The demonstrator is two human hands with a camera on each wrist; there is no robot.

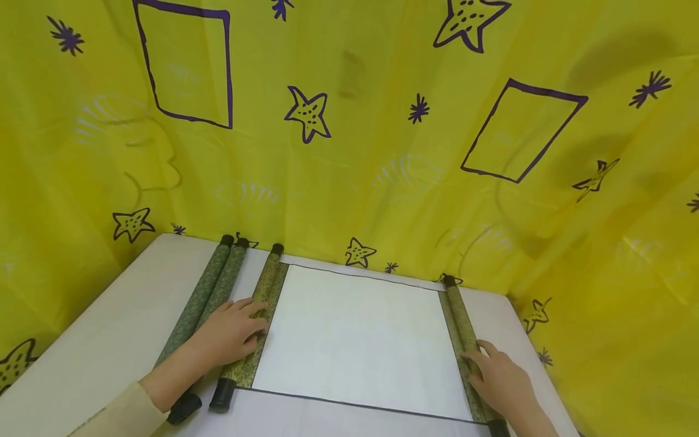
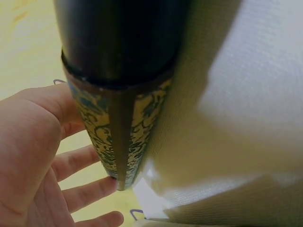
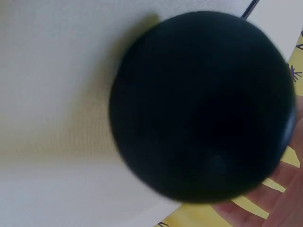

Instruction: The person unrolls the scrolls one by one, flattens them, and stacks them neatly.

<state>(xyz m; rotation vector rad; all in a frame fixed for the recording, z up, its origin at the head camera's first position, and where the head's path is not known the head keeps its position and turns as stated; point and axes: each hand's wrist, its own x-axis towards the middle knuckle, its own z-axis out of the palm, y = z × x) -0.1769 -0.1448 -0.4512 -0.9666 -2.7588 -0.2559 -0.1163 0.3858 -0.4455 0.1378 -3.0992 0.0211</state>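
Note:
A hanging scroll lies unrolled on the table, its blank white paper (image 1: 360,340) edged by gold-green patterned strips. My left hand (image 1: 232,331) rests across its left roller (image 1: 267,273), fingertips reaching over onto the strip. In the left wrist view the fingers (image 2: 90,191) spread fairly straight beside the patterned roller (image 2: 123,127), below its dark end cap. On the other side, my right hand (image 1: 499,376) touches the right roller (image 1: 461,315) near its close end. A round black end cap (image 3: 203,109) covers much of the right wrist view and partly hides the fingers.
Two green patterned rolled scrolls (image 1: 204,291) with black caps lie side by side left of the unrolled one, beneath my left forearm. The white table (image 1: 125,297) meets a yellow curtain (image 1: 349,182) with drawn stars and frames at its back and sides.

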